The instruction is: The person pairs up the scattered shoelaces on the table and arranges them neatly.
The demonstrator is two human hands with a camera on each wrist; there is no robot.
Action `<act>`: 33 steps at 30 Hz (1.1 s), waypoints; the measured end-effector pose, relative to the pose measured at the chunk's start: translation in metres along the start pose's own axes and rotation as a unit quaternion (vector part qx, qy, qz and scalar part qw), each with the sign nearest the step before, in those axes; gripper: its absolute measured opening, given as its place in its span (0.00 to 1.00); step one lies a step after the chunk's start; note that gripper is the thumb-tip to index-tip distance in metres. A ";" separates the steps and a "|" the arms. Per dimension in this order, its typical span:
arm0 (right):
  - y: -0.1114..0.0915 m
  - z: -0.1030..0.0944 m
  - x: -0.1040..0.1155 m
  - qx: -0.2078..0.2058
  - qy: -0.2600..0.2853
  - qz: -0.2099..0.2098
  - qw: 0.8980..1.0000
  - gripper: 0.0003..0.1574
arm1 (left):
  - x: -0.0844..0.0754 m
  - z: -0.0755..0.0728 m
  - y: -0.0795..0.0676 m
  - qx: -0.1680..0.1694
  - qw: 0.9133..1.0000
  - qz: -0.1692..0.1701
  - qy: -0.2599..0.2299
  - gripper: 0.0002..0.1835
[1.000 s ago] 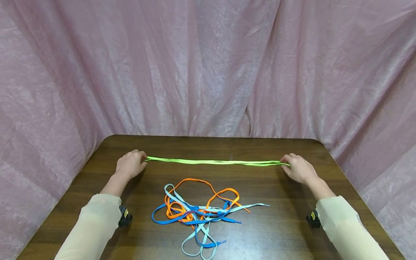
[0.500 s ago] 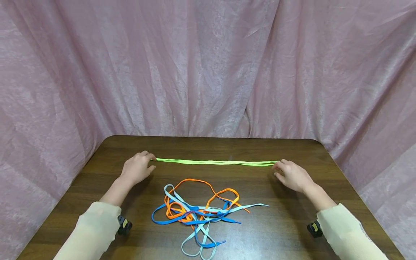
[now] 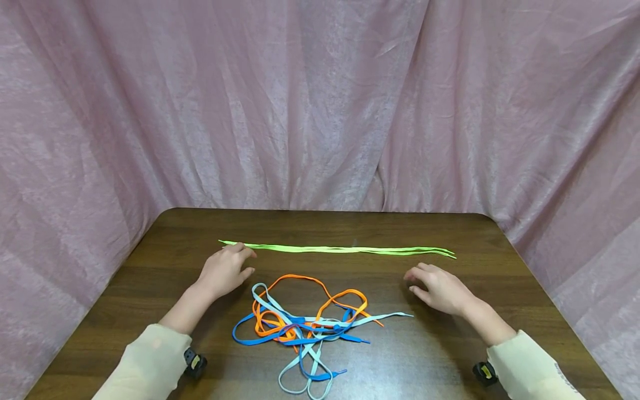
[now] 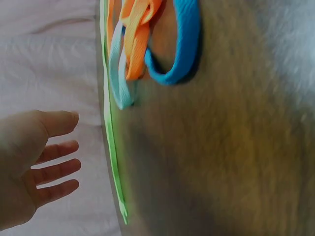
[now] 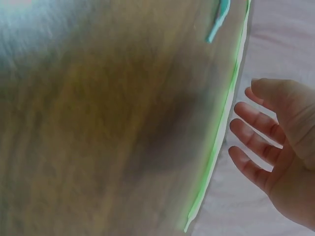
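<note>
A neon green shoelace (image 3: 330,250), gathered into several parallel strands, lies stretched from left to right across the far part of the table. My left hand (image 3: 225,272) hovers near its left end with fingers spread and nothing held; the left wrist view shows that hand (image 4: 29,164) apart from the lace. On the other side my right hand (image 3: 440,289) hangs in the air, nearer to me than the lace's right end, its fingers loosely bent around nothing. Closer in lies a tangle of an orange shoelace (image 3: 361,294), a blue shoelace (image 3: 250,341) and a pale blue shoelace (image 3: 382,317).
The brown wooden table (image 3: 400,355) has rounded far corners. Behind it hangs a pink velvet curtain (image 3: 320,111), which also runs down both sides. Each wrist wears a small black camera, such as the left camera (image 3: 195,364).
Both hands have let go of the green shoelace's ends and moved inward and toward me. The lace stays stretched out on the table, its ends now showing. The tangled shoelaces have not moved.
</note>
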State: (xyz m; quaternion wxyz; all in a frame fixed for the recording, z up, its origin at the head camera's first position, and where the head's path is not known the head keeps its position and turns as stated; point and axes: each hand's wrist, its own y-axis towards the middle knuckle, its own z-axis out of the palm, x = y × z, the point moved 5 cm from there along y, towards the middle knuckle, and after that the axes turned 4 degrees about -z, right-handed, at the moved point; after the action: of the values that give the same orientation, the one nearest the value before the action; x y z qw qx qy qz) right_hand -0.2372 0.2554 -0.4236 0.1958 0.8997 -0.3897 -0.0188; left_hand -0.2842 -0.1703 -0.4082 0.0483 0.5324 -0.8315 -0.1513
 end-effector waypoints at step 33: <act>-0.003 0.016 0.049 0.009 0.007 -0.070 0.997 0.18 | -0.085 0.013 -0.014 0.022 0.994 0.106 -0.028 0.14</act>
State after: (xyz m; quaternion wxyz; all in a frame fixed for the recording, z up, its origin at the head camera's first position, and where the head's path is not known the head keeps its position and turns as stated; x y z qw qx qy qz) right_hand -0.2040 0.2170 -0.4341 0.1883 0.9268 -0.3242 -0.0226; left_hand -0.2388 -0.0963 -0.4181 0.0290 0.4375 -0.8874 -0.1421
